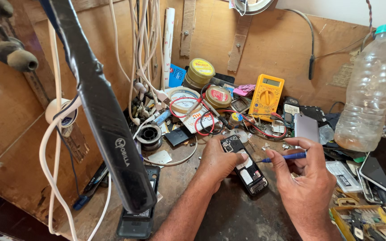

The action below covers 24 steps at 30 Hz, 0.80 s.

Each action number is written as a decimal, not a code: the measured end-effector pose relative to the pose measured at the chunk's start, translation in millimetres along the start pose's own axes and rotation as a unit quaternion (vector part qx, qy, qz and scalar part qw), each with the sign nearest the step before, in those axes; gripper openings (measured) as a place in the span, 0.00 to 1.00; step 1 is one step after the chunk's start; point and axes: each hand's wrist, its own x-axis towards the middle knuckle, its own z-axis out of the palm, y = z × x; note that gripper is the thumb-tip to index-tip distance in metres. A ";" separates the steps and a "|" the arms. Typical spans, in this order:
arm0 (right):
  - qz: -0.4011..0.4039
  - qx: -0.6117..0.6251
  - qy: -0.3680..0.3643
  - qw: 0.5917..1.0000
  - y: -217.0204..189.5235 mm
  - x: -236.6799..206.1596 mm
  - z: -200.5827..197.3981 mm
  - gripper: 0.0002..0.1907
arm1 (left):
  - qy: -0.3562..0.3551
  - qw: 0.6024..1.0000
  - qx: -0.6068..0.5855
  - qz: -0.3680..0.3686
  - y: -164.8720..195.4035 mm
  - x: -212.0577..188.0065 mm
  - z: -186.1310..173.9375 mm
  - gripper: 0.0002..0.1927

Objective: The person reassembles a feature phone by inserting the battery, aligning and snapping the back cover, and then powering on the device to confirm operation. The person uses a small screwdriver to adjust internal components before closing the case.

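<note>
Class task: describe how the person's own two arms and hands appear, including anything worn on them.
Both forearms are bare, with no sleeve in view. The left hand and right hand wear no gloves, and no ring, watch or bracelet shows. Short fingernails show on the right hand.

You are at a small electronics repair workshop. Your worn wooden counter (228, 218) is crowded with a yellow multimeter (267, 94), a spool of solder wire (149, 135), round tins of paste (200, 70), red and black test leads (204, 122) and an opened mobile phone (245, 166), while white cables (144, 53) hang down the plywood wall (282, 40).
</note>
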 end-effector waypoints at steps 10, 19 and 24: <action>-0.006 0.184 -0.105 0.977 11.2 7.2 2.7 0.25 | -0.004 1.000 -0.003 0.005 -4.9 3.3 0.9 0.34; 0.053 0.110 -0.073 0.990 6.0 4.4 6.4 0.18 | -0.016 1.000 -0.006 -0.001 -6.7 3.2 0.9 0.36; 0.008 0.174 -0.109 0.979 7.3 6.5 3.2 0.21 | -0.012 1.000 -0.012 0.021 -5.0 2.1 0.9 0.36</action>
